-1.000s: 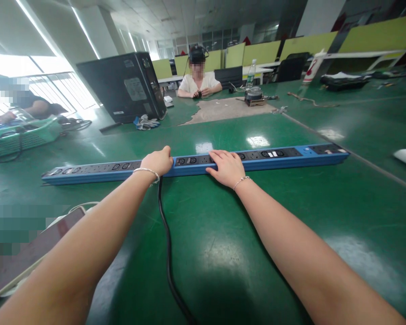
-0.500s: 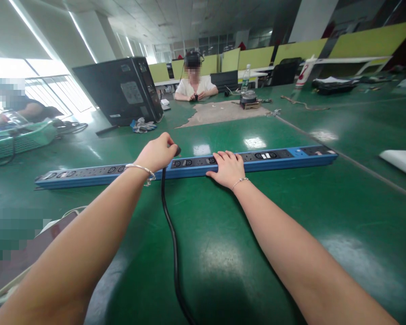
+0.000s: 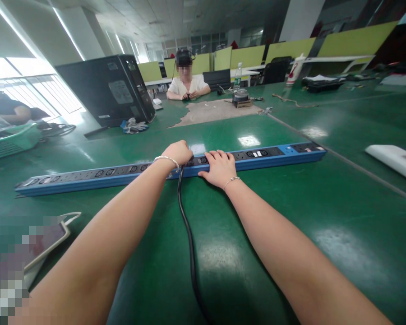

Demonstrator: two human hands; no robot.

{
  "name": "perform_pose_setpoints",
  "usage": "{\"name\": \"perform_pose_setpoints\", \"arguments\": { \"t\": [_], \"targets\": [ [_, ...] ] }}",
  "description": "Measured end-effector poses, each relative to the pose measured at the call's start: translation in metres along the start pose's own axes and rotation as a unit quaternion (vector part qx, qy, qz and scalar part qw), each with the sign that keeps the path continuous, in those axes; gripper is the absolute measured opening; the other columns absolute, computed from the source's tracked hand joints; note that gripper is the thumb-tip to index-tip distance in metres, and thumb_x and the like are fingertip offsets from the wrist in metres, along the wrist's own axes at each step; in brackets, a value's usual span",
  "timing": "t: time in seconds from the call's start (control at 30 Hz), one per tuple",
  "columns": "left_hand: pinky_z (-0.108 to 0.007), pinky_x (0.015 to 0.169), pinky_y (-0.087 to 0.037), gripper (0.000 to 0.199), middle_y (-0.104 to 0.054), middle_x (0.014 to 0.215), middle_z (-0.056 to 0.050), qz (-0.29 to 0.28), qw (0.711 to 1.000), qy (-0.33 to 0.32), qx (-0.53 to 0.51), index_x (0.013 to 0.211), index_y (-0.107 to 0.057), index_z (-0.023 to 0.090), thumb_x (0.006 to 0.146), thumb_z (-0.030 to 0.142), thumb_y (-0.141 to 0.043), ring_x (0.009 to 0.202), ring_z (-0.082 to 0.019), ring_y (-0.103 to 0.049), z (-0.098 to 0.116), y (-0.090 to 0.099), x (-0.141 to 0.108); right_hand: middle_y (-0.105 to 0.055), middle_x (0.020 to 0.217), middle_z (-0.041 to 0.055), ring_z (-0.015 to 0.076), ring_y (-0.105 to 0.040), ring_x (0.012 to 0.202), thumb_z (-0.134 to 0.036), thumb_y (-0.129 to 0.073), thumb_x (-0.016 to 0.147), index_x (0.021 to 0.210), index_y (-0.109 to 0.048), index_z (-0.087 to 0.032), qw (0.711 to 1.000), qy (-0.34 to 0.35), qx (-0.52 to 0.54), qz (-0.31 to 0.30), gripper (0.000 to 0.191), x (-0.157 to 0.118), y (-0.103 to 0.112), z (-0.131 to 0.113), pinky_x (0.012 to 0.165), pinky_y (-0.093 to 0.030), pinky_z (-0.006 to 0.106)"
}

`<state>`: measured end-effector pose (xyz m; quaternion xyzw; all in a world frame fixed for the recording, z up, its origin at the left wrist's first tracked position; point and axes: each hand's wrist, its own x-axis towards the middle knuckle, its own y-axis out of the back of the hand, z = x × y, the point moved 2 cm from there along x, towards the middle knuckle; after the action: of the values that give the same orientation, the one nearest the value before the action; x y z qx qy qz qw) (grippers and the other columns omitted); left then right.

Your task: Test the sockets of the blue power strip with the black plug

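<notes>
A long blue power strip [image 3: 267, 162] with black sockets lies across the green table. My left hand [image 3: 178, 153] is closed on the plug end of a black cable, down at the sockets just left of my right hand; the plug itself is hidden by the fingers. From there the black cable [image 3: 191, 239] runs down toward the bottom edge. My right hand [image 3: 221, 167] rests on the strip near its middle, fingers spread over the top and the thumb along the front side.
A black computer case [image 3: 104, 90] and gloves [image 3: 134, 126] stand back left, near a green basket [image 3: 16, 140]. Across the table sits a person [image 3: 188, 85]. A bottle [image 3: 237, 77] is behind, a white object [image 3: 392, 158] at right.
My left hand has moved right and down onto the strip with the cable's plug end, nearer my right hand. The view has shifted slightly; my right hand stays on the strip.
</notes>
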<state>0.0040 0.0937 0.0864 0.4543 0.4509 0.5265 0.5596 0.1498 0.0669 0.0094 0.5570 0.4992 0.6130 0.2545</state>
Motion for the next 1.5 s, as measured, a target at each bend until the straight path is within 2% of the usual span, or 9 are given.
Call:
{"name": "perform_pose_setpoints", "arguments": {
  "t": [0.3, 0.57, 0.83, 0.93, 1.07, 1.17, 1.27, 1.37, 1.5],
  "targets": [
    [-0.032, 0.076, -0.05, 0.039, -0.071, 0.095, -0.02, -0.027, 0.995, -0.005, 0.094, 0.104, -0.065, 0.009, 0.073, 0.025, -0.049, 0.095, -0.028, -0.066, 0.019, -0.003, 0.009, -0.052, 0.133, 0.0103, 0.0293, -0.039, 0.123, -0.058, -0.06, 0.075, 0.128, -0.051, -0.019, 1.0, -0.001, 0.004, 0.01, 0.066, 0.0, 0.0, 0.0, 0.102, -0.022, 0.047],
    [-0.035, 0.079, -0.05, 0.043, -0.067, 0.106, -0.021, -0.004, 0.998, 0.005, 0.065, 0.114, -0.056, 0.01, 0.077, 0.027, -0.045, 0.1, -0.029, -0.064, 0.013, -0.011, 0.0, -0.052, 0.132, 0.0111, 0.0296, -0.039, 0.123, -0.057, -0.06, 0.075, 0.127, -0.051, -0.02, 1.0, 0.004, 0.004, 0.014, 0.065, -0.001, 0.001, -0.001, 0.102, -0.022, 0.047],
    [-0.037, 0.076, -0.049, 0.033, -0.068, 0.101, -0.017, 0.058, 0.997, 0.018, 0.057, 0.107, -0.055, 0.016, 0.08, 0.029, -0.044, 0.095, -0.029, -0.065, 0.017, -0.023, -0.011, -0.053, 0.132, 0.0107, 0.0301, -0.039, 0.123, -0.05, -0.065, 0.071, 0.125, -0.053, -0.019, 0.999, 0.001, 0.034, 0.021, 0.064, -0.001, 0.0, 0.0, 0.103, -0.022, 0.049],
    [-0.037, 0.075, -0.048, 0.03, -0.068, 0.1, -0.016, 0.067, 0.997, 0.007, 0.025, 0.104, -0.056, 0.017, 0.081, 0.032, -0.043, 0.093, -0.029, -0.065, 0.009, -0.023, -0.01, -0.054, 0.132, 0.0079, 0.0266, -0.042, 0.122, -0.034, -0.063, 0.071, 0.125, -0.054, -0.02, 0.996, 0.014, 0.083, 0.025, 0.057, 0.002, 0.002, 0.001, 0.103, -0.025, 0.047],
    [-0.033, 0.073, -0.047, 0.039, -0.069, 0.095, -0.01, 0.061, 0.996, -0.028, -0.055, 0.09, -0.059, 0.021, 0.088, 0.048, -0.031, 0.09, -0.024, -0.064, -0.014, -0.028, -0.015, -0.063, 0.118, 0.0062, 0.0186, -0.053, 0.11, -0.017, -0.048, 0.078, 0.116, -0.061, -0.016, 0.983, -0.004, 0.176, 0.052, 0.04, 0.009, 0.009, -0.005, 0.097, -0.036, 0.033],
    [-0.035, 0.078, -0.047, 0.044, -0.069, 0.096, -0.009, 0.143, 0.989, 0.002, -0.033, 0.092, -0.061, 0.023, 0.091, 0.048, -0.025, 0.093, -0.024, -0.063, -0.038, -0.036, -0.025, -0.067, 0.104, 0.0071, 0.0187, -0.057, 0.1, -0.028, -0.04, 0.089, 0.11, -0.065, -0.016, 0.98, -0.014, 0.187, 0.074, 0.035, 0.009, 0.015, -0.023, 0.093, -0.04, 0.03],
    [-0.04, 0.097, -0.038, 0.04, -0.062, 0.119, -0.01, 0.223, 0.973, -0.058, 0.02, 0.108, -0.06, 0.021, 0.089, 0.043, -0.034, 0.117, -0.025, -0.052, -0.053, -0.047, -0.035, -0.066, 0.098, 0.0079, 0.0203, -0.06, 0.094, -0.043, -0.041, 0.09, 0.11, -0.064, -0.017, 0.985, -0.023, 0.163, 0.056, 0.04, 0.007, 0.019, -0.044, 0.086, -0.045, 0.03],
    [-0.045, 0.107, -0.028, 0.046, -0.051, 0.136, -0.009, 0.197, 0.973, -0.109, 0.046, 0.125, -0.052, 0.019, 0.088, 0.042, -0.037, 0.129, -0.026, -0.04, -0.056, -0.055, -0.036, -0.065, 0.099, 0.0081, 0.0204, -0.061, 0.091, -0.036, -0.044, 0.088, 0.104, -0.065, -0.018, 0.992, -0.029, 0.124, 0.021, 0.032, 0.009, 0.024, -0.059, 0.081, -0.046, 0.029],
    [-0.044, 0.104, -0.031, 0.049, -0.055, 0.132, -0.01, 0.15, 0.979, -0.119, 0.067, 0.128, -0.049, 0.018, 0.086, 0.039, -0.039, 0.122, -0.026, -0.047, -0.052, -0.057, -0.035, -0.064, 0.098, 0.009, 0.0197, -0.064, 0.085, -0.024, -0.042, 0.086, 0.091, -0.064, -0.017, 0.995, -0.044, 0.079, -0.037, 0.024, 0.016, 0.033, -0.07, 0.074, -0.049, 0.029]
  ]
}}
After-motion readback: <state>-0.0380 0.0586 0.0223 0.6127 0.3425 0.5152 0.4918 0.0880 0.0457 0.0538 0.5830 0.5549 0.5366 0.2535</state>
